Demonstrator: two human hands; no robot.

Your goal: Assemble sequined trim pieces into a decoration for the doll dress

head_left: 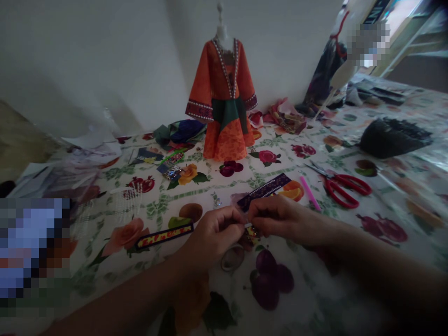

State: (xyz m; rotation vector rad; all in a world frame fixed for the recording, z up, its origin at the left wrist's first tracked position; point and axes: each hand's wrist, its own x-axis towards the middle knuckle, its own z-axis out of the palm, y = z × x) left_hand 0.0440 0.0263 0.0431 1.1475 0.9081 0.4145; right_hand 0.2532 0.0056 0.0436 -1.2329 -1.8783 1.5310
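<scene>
My left hand (219, 231) and my right hand (280, 217) meet at the centre, fingertips closed in a pinch. Between them is a small yellow-and-dark patterned strip (252, 233) with a whitish edge, partly hidden by the fingers. A clear ring-shaped object (233, 258) lies just below my left hand. To the left rests a yellow-and-red strip with a dark border (164, 235). Behind my right hand lies a dark purple strip (264, 191) edged with pale beads.
An orange dress (229, 135) hangs on a small stand behind. Red-handled scissors (345, 189) and a pink stick (310, 192) lie right, near a dark bundle (394, 137). Bead strings (129, 198) and small packets (171, 170) sit left on the fruit-patterned tablecloth (206, 189).
</scene>
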